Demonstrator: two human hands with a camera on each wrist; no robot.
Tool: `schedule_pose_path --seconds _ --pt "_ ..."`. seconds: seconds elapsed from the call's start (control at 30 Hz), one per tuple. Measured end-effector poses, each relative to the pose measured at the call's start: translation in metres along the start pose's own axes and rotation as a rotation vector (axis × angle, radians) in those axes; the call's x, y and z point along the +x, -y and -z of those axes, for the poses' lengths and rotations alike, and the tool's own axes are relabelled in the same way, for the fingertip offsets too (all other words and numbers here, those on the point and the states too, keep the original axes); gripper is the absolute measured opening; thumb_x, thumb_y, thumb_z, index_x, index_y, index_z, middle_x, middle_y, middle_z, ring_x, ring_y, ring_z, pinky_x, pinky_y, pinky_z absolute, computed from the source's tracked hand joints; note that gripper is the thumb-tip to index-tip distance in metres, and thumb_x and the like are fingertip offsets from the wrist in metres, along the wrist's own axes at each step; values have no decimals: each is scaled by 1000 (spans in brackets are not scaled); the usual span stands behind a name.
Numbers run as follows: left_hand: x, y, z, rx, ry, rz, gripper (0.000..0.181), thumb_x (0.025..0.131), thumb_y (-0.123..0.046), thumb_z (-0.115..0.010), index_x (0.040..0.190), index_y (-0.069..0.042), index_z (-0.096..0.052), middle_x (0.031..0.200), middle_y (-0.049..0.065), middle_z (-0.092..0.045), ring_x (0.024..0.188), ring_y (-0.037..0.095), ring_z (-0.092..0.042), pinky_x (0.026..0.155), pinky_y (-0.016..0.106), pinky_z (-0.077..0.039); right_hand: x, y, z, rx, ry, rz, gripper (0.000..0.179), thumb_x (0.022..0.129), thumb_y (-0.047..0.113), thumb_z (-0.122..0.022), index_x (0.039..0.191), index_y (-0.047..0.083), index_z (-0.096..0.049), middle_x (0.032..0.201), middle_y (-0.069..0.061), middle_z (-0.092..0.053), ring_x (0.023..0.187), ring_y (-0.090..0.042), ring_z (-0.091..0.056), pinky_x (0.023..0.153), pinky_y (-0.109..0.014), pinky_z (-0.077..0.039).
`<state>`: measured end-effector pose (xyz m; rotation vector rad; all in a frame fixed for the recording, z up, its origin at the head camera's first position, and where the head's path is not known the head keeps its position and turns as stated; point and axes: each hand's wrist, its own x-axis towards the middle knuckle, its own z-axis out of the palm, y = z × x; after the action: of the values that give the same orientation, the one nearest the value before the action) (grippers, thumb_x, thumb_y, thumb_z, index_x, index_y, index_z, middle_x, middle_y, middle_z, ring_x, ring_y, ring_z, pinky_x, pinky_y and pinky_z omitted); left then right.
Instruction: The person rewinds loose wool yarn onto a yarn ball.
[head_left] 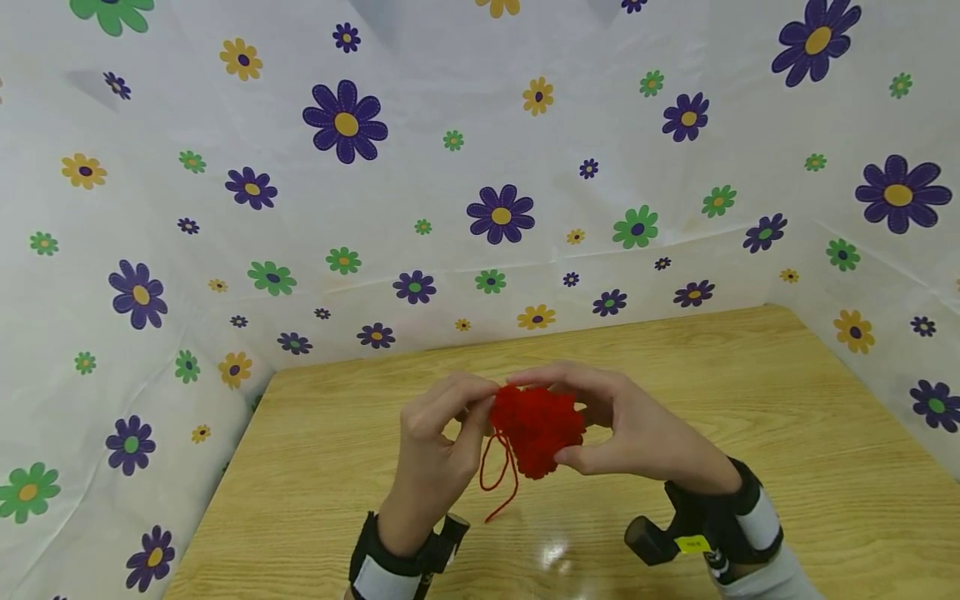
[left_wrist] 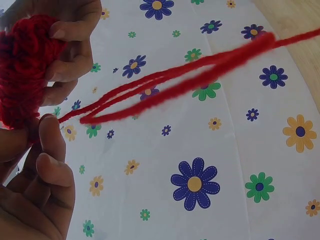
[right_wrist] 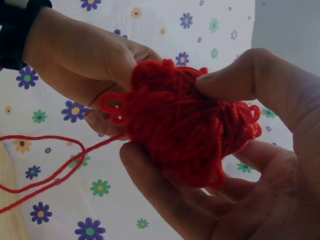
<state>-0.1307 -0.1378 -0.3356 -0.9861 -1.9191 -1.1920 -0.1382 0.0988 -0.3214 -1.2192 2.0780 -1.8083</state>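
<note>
A bundle of red yarn [head_left: 542, 429] is held above the table between both hands. My right hand [head_left: 630, 425] grips its right side, thumb on the near face and fingers curled round the far side, as the right wrist view shows on the yarn bundle [right_wrist: 175, 120]. With thumb and fingertips my left hand [head_left: 446, 442] pinches the bundle's left edge. From that edge a loose yarn tail [head_left: 504, 483] hangs down in a loop. The left wrist view shows the tail [left_wrist: 165, 80] stretching away from the left fingertips [left_wrist: 50, 130].
The wooden table [head_left: 322, 467] lies beneath the hands. A white cloth with printed flowers [head_left: 427, 175] stands behind it and along both sides. Each wrist wears a dark strap with a camera, such as the right wrist strap [head_left: 723, 517].
</note>
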Motion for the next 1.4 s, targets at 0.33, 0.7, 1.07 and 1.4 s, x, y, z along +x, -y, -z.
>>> schedule_pose_path --seconds 0.33,0.7,1.07,1.4 --pt "0 1 -4 -8 16 -17 25 90 18 -63 100 -3 -73 83 8 -69 62 12 -57 58 17 -51 0 2 -2 16 28 28 81 82 -11 -74 154 11 -45 146 -13 -53 120 -26 -63 92 -40 -58" --pt "0 0 -7 5 60 -8 26 91 18 -59 97 -3 -74 82 7 -68 60 11 -54 54 15 -47 -1 0 -2 40 -4 57 62 85 -8 -75 143 2 -55 128 -10 -57 117 -28 -59 97 -40 -56" --pt "-2 -1 -9 36 112 24 23 91 16 -61 91 -4 -73 84 5 -68 65 10 -57 58 17 -51 -2 2 0 59 28 58 53 88 -4 -75 138 4 -57 131 -9 -60 117 -28 -61 96 -42 -57" --pt "-4 -1 -14 30 144 59 29 87 19 -60 98 -3 -76 91 6 -72 67 11 -59 59 18 -53 -2 -1 1 13 -19 78 44 97 8 -68 139 2 -55 132 -13 -61 118 -26 -60 99 -39 -54"
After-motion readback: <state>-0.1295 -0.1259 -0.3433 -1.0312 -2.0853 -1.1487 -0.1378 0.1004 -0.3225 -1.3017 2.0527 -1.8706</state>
